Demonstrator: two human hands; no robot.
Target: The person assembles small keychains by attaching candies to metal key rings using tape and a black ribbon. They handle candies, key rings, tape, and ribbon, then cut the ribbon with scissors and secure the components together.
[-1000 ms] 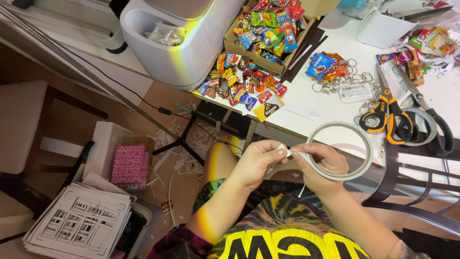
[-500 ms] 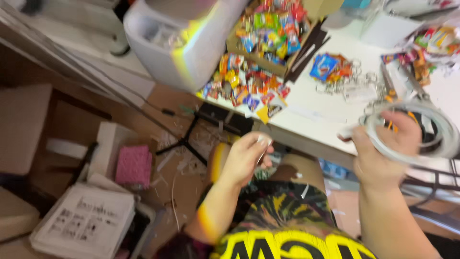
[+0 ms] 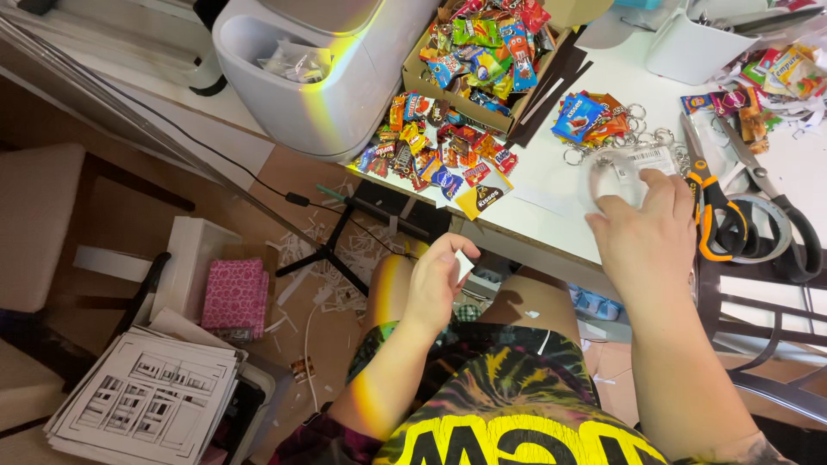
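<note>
— Anything changed since a second ago?

— Hands split apart. Left hand (image 3: 439, 277) now below the front edge of the tabletop (image 3: 551, 185), pinched shut on a small white scrap (image 3: 463, 265). Possibly a bit of tape, but too small to tell. Right hand (image 3: 648, 226) up on the tabletop, no longer meeting the left.

— And the white ring (image 3: 760, 231) held before?

— Let go. Lying towards the right edge, partly under the orange scissors (image 3: 719, 215) and the black scissors (image 3: 792, 237).

— Right hand doing what?

— Open, fingers spread, resting on a clear packet (image 3: 633, 164) just beside the keyrings (image 3: 603, 120). So cutting from the ring looks done, with the scrap kept and the packet reached for.

— Rest of the tabletop?

— Crowded. Box of sweets (image 3: 482, 65) at the back, loose sweets (image 3: 435, 159) spilling towards the left corner, a white machine (image 3: 319, 86) off that corner, a white tub (image 3: 693, 47) far right.

— Floor?

— Brown, littered with paper scraps (image 3: 340, 258). Pink box (image 3: 234, 297) and a stack of printed sheets (image 3: 146, 400) lower left.
</note>
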